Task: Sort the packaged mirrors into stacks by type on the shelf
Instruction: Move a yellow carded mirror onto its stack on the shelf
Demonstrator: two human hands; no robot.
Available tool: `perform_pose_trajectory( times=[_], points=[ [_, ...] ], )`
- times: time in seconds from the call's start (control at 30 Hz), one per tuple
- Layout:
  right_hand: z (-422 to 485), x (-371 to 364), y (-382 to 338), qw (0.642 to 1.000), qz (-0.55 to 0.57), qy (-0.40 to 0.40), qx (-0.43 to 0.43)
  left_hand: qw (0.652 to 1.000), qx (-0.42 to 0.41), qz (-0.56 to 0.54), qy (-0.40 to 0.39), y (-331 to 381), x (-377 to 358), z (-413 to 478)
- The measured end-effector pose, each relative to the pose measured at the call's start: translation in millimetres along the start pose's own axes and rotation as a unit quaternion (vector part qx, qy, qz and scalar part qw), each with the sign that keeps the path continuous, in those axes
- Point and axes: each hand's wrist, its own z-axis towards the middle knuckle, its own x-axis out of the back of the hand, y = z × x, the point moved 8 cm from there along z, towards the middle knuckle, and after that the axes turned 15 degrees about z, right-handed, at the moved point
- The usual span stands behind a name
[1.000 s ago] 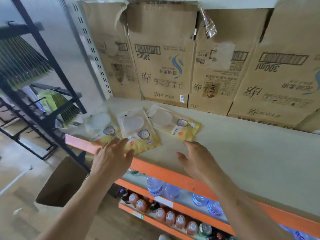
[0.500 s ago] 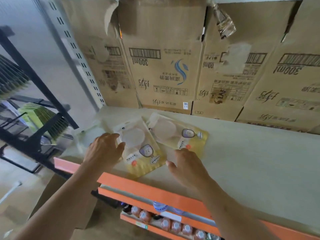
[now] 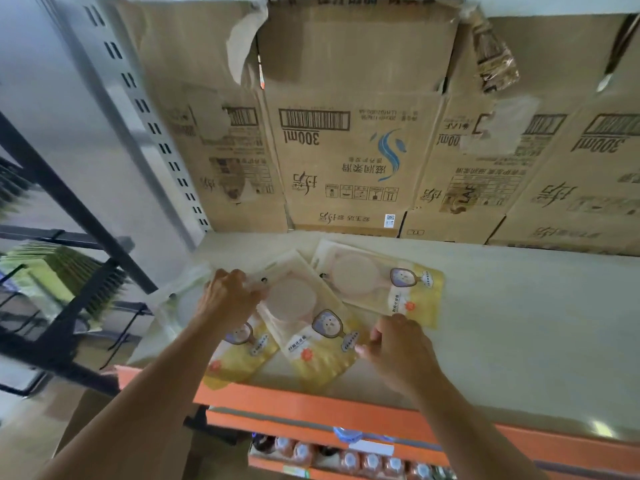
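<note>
Three packaged mirrors lie on the pale shelf [image 3: 519,323], each in a clear and yellow pouch. My left hand [image 3: 230,294] grips the top left corner of the middle mirror package [image 3: 308,327]. At that package's lower right edge my right hand [image 3: 398,344] pinches it. The middle package overlaps the left mirror package [image 3: 239,358], which is partly hidden under my left forearm. The right mirror package [image 3: 384,285] lies flat just beyond my right hand, untouched.
Tall cardboard boxes [image 3: 346,140] stand along the back of the shelf. An orange shelf edge [image 3: 311,403] runs in front, with bottles [image 3: 363,462] on the level below. A black rack [image 3: 69,271] with green packs stands at the left.
Both hands moved forward onto the shelf and closed on the middle package, left at its top corner, right at its lower edge. The view came closer to the shelf.
</note>
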Motion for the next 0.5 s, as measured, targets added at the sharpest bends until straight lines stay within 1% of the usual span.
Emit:
perform_pose_trajectory(
  times=[0.07,0.2,0.3,0.4,0.5],
  points=[
    [0,0,1,1.000,0.006,0.007,-0.004,0.999,0.013,-0.034,-0.009,-3,-1,5],
    [-1,2,1,0.999,0.026,0.035,-0.011,1.000,0.009,-0.022,-0.009,-5,-3,13],
    [-8,0,-3,0.999,0.008,0.040,-0.007,0.999,0.010,-0.036,-0.014,-7,-3,16],
    [-13,-2,-4,0.998,0.002,0.051,-0.024,0.999,0.010,-0.046,-0.008,-11,-5,17],
    [-15,-4,-6,0.997,0.014,0.066,-0.036,0.999,-0.001,-0.033,0.005,-9,-3,15]
  ],
)
